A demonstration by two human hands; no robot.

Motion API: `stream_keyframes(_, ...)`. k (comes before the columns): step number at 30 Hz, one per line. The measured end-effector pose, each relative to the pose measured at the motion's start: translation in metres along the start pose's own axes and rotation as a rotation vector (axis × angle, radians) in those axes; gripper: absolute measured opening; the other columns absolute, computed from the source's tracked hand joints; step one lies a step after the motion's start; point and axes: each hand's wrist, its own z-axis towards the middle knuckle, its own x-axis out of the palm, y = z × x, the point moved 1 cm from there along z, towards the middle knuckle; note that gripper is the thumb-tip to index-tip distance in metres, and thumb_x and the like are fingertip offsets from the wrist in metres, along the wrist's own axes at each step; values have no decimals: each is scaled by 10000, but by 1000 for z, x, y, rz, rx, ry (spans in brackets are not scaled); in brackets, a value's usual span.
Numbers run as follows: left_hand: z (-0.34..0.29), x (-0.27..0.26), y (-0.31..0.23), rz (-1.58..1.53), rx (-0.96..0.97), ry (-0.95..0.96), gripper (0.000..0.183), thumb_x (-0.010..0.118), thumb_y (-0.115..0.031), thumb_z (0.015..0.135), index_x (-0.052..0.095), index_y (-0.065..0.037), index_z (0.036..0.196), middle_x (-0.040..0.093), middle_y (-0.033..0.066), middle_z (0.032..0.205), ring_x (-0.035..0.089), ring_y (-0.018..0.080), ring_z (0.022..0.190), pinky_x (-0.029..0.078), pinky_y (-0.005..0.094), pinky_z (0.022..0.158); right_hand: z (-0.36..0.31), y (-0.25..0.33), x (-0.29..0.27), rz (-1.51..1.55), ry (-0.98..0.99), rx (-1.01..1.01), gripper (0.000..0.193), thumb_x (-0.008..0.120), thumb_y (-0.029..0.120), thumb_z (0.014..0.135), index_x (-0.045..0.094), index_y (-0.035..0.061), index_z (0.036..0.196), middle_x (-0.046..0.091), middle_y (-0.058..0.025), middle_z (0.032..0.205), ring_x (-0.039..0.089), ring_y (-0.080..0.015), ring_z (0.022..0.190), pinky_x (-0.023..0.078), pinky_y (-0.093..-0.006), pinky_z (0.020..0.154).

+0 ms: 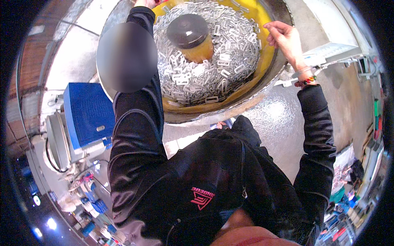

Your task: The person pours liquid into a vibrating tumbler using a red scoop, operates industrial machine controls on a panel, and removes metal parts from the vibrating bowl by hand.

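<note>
The person leaned over a large round bowl (269, 80) with a yellow lining, heaped with small flat metal pieces (205, 69) around a dark-capped centre hub (188, 30). The right hand (283, 37) hovered at the bowl's right rim, just above the outer edge of the heap, its fingers loosely curled and partly open, holding nothing that could be seen. A beaded bracelet (305, 81) sat on that wrist above the black jacket sleeve. The left hand (144, 3) reached to the bowl's far left rim and was cut off by the top of the picture, so whether it gripped anything could not be told. A blue box-shaped unit (88, 112) stood just left of the bowl, beside the left sleeve.
</note>
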Motion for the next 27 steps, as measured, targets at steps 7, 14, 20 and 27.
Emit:
stream_keyframes(7,-37,82,-9,223,146,254,201,516,-52,716,570,-98,904,581,17,673,431,83,366,329,198,303,-4,-2,-7,-33,-31,44,209,459,169,794,566,13,883,532,-25,582,478,-69,509,411,-207,517)
stream_keyframes(14,-9,35,-5,29,14,-18,124,494,-17,697,544,-70,797,514,31,555,456,130,392,366,246,312,-1,0,-2,-37,19,81,211,458,167,786,576,18,876,538,-33,591,486,-71,486,421,-207,482)
stream_keyframes(20,-74,3,-6,653,330,-143,244,532,-26,644,554,-76,882,538,63,584,510,194,455,421,300,393,0,-1,4,-53,32,45,190,477,141,764,589,14,848,539,-37,557,499,-70,494,421,-192,474)
stream_keyframes(27,-231,48,-30,2121,737,-312,352,448,-115,726,505,-208,1060,573,173,810,572,300,650,456,387,576,-7,6,9,-850,287,-134,268,493,257,757,591,19,830,584,-129,670,579,-180,603,442,-289,575)
